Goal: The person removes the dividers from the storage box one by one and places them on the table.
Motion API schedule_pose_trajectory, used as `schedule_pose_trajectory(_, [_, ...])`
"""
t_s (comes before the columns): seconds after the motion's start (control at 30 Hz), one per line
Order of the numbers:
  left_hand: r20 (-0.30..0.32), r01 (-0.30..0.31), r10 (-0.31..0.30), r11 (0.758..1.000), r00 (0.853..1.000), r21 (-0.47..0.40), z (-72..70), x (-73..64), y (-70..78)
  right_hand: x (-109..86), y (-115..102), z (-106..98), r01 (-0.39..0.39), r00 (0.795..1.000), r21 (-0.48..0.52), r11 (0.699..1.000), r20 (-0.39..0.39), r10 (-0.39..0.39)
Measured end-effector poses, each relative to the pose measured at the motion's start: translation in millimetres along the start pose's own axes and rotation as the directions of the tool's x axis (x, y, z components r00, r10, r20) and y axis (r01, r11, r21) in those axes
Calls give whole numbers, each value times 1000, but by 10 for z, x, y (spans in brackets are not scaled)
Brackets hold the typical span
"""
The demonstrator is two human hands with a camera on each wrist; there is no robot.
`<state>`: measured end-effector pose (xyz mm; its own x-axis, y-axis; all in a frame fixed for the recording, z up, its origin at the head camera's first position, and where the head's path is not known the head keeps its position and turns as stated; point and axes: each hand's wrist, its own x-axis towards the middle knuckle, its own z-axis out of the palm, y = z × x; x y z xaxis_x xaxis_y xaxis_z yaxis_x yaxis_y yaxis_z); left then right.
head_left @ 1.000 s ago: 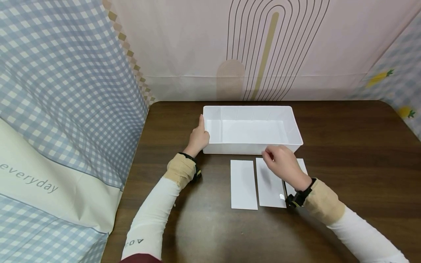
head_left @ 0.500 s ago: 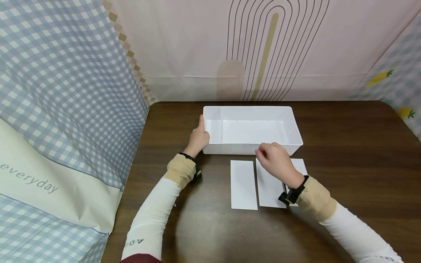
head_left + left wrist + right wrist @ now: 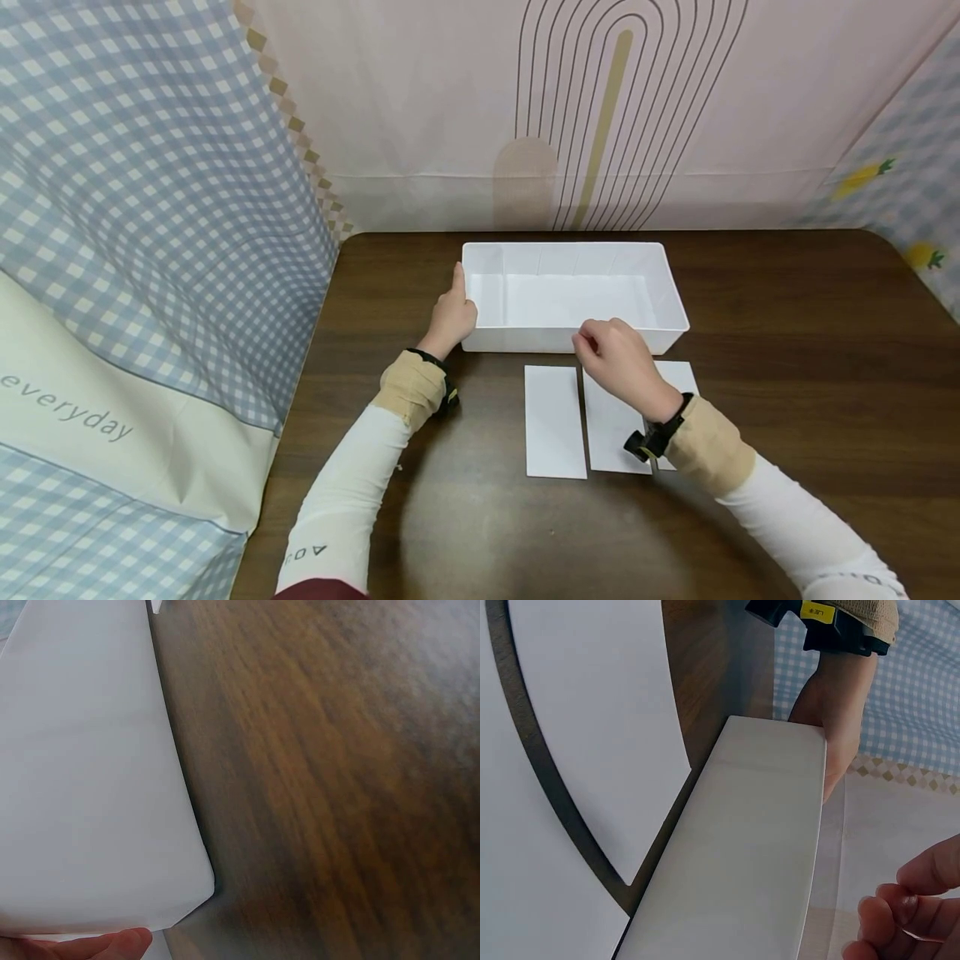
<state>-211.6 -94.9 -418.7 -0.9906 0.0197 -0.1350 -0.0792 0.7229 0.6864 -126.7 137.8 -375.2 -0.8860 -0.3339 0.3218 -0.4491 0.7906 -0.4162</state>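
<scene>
A white rectangular plastic box (image 3: 577,287) with low walls stands near the back of the table. My left hand (image 3: 452,315) rests against its left end from outside, index finger extended along the wall. In the left wrist view, a fingertip (image 3: 131,943) touches the end of the box. My right hand (image 3: 617,362) hovers at the front wall, fingers loosely curled, with nothing visible in them. Below it lie three flat white panels: a left panel (image 3: 555,425), a partly covered middle panel (image 3: 611,433) and a right panel (image 3: 678,379), mostly hidden by the hand and wrist.
The brown wooden table (image 3: 795,350) extends to the right of the box and in front of the panels. A pale patterned curtain (image 3: 420,117) hangs behind its back edge. Checked cloth (image 3: 165,167) hangs along the left side.
My right hand has moved left along the front wall of the box, uncovering more of the right panel. The left hand and the box have stayed in place.
</scene>
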Motion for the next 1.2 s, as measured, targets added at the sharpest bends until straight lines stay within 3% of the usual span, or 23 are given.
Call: schedule_pose_trajectory(1.2, [13, 18, -18, 1000, 1000, -2, -19, -27, 26, 251, -262, 124, -32, 996, 91, 995, 82, 25])
